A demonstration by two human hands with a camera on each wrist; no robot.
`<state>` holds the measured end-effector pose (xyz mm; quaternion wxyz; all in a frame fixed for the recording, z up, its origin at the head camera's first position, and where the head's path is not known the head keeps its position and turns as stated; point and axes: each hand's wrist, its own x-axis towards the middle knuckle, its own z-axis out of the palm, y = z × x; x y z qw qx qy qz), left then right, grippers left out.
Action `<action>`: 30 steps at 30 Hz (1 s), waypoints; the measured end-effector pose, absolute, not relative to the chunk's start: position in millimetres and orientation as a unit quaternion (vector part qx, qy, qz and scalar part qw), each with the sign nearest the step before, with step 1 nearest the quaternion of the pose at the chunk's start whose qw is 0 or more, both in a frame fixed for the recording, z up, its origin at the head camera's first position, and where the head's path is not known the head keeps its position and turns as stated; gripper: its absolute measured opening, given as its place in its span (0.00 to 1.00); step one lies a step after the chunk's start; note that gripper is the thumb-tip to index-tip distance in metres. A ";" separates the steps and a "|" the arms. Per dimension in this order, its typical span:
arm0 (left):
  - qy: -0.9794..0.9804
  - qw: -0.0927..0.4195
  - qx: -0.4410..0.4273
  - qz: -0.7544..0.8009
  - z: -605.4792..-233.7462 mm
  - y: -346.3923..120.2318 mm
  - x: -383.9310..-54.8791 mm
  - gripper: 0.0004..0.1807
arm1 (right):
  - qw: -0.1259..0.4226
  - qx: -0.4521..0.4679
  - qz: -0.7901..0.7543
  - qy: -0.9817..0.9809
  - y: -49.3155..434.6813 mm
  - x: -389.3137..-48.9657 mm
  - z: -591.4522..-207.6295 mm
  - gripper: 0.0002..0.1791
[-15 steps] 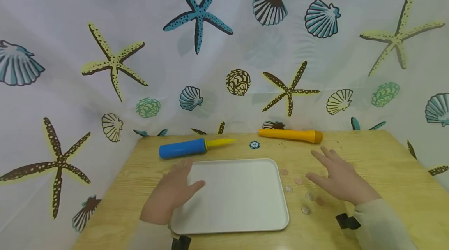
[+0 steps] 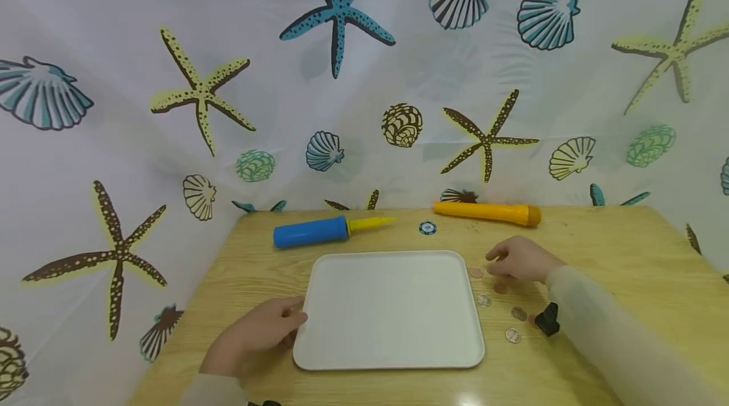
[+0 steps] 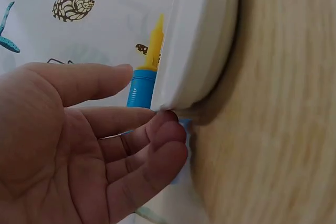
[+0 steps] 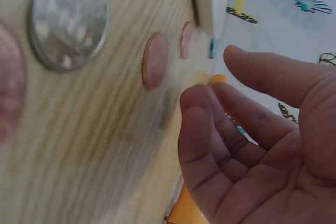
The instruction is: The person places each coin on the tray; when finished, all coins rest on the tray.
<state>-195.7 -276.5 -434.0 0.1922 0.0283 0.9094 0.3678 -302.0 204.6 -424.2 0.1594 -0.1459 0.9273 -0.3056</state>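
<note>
A white tray [image 2: 390,308] lies flat on the wooden table. At its left rim is my left hand [image 2: 264,330]; in the left wrist view its bent fingertips [image 3: 168,129] meet the tray's edge while the thumb stands apart. Several copper and silver coins lie right of the tray. My right hand [image 2: 521,259] hovers low beside them, fingers loosely bent, nothing between thumb and fingers. Nearest to it are one copper coin [image 2: 500,289] and another copper coin [image 2: 476,272]. A silver coin [image 4: 70,19] appears large in the right wrist view.
Behind the tray lie a blue hand pump [image 2: 312,231] with a yellow nozzle, a poker chip [image 2: 428,227] and an orange toy microphone [image 2: 488,212]. A cloth [image 2: 364,96] printed with starfish and shells hangs behind the table and along its sides.
My left hand has come down from above the tray's left side to its rim. The right hand has lowered toward the coins, its spread fingers now bent. The head view has shifted slightly.
</note>
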 end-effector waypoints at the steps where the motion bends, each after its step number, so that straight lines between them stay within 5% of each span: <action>1: 0.898 0.197 0.035 0.393 -436.8 -276.7 -194.8 0.31 | 0.169 -0.143 -0.308 0.925 204.7 -305.5 -426.7 0.25; 8: 0.878 0.198 0.057 0.431 -448.2 -283.3 -189.9 0.31 | 0.232 -0.126 -0.349 0.899 193.4 -315.2 -440.0 0.29; 30: 0.885 0.187 0.030 0.426 -450.4 -286.8 -186.3 0.34 | 0.217 -0.111 -0.339 0.909 178.4 -312.5 -439.8 0.10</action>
